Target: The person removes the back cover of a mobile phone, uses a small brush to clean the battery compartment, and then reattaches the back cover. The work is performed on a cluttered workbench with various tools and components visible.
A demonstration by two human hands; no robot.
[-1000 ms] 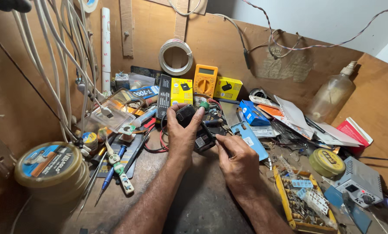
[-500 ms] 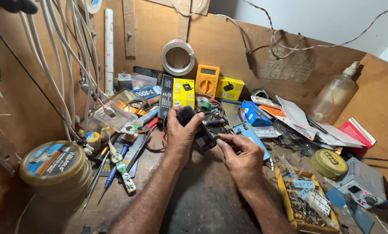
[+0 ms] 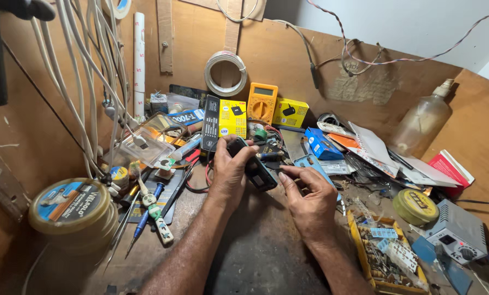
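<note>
My left hand [image 3: 229, 172] grips a small black boxy device [image 3: 254, 166], a charger-like block, just above the dark bench top. My right hand [image 3: 310, 198] is beside it on the right, with thumb and fingertips pinched at the device's lower right end; whether they hold a small part is hidden. Both forearms come in from the bottom edge. Behind the hands lie a black and yellow carton [image 3: 225, 121] and an orange multimeter [image 3: 262, 102].
White cables [image 3: 86, 82] hang at the left above a round tin [image 3: 72, 210] and screwdrivers [image 3: 146, 216]. At the right sit a yellow parts tray [image 3: 384, 257], a grey soldering station [image 3: 456, 232], a yellow-lidded tin [image 3: 415, 206], a plastic bottle [image 3: 422, 121] and loose papers.
Both hands stay on the black device with only small finger shifts. The view has moved slightly.
</note>
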